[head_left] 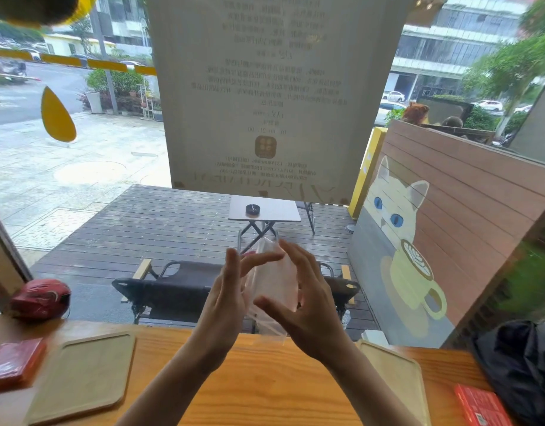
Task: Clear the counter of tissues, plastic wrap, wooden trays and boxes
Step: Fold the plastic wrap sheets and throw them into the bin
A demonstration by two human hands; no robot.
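Observation:
A sheet of clear plastic wrap (272, 282) is held up above the wooden counter (252, 382), between both hands. My left hand (229, 295) grips its left side, with one finger stretched across the top. My right hand (308, 305) cups the right side, thumb and fingers curled round it. On the counter to the left lies a pale wooden tray (80, 378), and another wooden tray (398, 379) lies to the right. A red box (14, 364) sits at the far left edge. A second red box (480, 407) sits at the lower right.
A red helmet (40, 299) rests on the counter's back left corner against the window. A black bag (524, 367) slumps at the far right. The window glass with a large poster stands directly behind the counter.

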